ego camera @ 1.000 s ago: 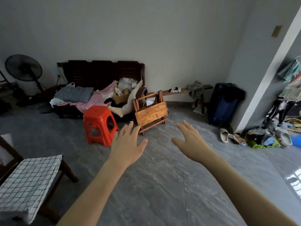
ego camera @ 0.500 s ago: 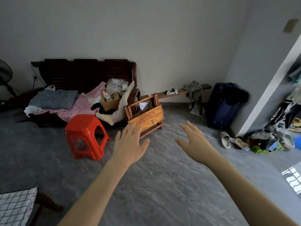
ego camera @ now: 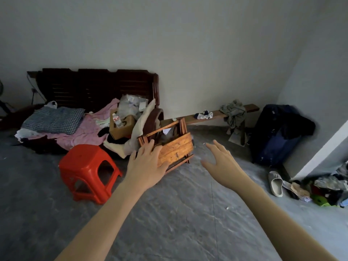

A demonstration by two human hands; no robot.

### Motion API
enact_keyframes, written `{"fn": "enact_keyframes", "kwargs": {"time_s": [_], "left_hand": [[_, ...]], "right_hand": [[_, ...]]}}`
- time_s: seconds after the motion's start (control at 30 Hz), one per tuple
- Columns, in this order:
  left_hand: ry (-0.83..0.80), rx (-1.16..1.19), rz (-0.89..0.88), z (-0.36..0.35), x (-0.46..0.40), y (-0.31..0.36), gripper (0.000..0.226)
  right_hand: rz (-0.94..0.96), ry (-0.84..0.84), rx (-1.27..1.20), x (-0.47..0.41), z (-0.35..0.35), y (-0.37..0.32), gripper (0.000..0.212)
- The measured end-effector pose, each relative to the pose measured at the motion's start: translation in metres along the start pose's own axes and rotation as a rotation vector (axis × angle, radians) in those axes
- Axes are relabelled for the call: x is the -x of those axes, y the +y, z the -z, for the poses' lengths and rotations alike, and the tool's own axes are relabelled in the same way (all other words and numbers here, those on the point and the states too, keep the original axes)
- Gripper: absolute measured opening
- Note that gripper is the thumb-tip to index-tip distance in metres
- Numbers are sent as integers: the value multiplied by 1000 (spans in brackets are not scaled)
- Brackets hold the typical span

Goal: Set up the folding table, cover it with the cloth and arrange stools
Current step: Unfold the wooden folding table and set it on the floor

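The folded wooden table (ego camera: 176, 147) leans on edge against the dark wooden sofa (ego camera: 98, 87), its plank top facing me. My left hand (ego camera: 146, 163) reaches toward it with fingers spread and overlaps its lower left part in view; whether it touches the wood I cannot tell. My right hand (ego camera: 219, 161) is stretched out flat to the right of the table, apart from it. A red plastic stool (ego camera: 88, 166) stands on the floor left of my left arm. A blue checked cloth (ego camera: 53, 119) lies folded on the sofa.
The sofa holds pink fabric (ego camera: 84, 132), a cardboard box (ego camera: 122, 127) and bags. A low wooden bench (ego camera: 216, 114) with clothes runs along the wall. A dark suitcase (ego camera: 278, 132) stands at the right corner; slippers (ego camera: 275, 182) and a clothes pile (ego camera: 327, 189) lie beside it.
The view has moved forward and closer to the folded table. Both hands have extended toward it. The chair with the checked cloth at the lower left has left the view.
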State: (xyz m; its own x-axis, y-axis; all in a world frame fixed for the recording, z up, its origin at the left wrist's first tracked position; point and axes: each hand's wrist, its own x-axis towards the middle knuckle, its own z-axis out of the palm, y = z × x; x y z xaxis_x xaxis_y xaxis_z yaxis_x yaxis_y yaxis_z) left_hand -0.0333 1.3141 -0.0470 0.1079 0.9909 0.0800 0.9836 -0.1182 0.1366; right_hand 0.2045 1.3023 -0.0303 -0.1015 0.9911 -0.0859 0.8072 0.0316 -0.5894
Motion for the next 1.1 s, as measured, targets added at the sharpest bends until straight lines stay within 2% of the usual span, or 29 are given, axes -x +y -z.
{"fn": "enact_keyframes", "kwargs": {"time_s": [0.4, 0.63, 0.77, 0.87, 1.1], "left_hand": [[-74, -18, 81, -31, -157, -37, 61], [-110, -13, 70, -47, -272, -78, 61], [-102, -1, 42, -47, -352, -100, 60], [-159, 12, 16, -56, -407, -110, 60], [-260, 27, -16, -95, -481, -126, 59]], "right_hand": [[29, -81, -7, -184, -8, 17, 63], [25, -77, -2, -300, -18, 7, 61], [-7, -80, 6, -372, -16, -2, 60], [-33, -57, -16, -418, -18, -1, 59], [-156, -117, -8, -491, -40, 23, 61]]}}
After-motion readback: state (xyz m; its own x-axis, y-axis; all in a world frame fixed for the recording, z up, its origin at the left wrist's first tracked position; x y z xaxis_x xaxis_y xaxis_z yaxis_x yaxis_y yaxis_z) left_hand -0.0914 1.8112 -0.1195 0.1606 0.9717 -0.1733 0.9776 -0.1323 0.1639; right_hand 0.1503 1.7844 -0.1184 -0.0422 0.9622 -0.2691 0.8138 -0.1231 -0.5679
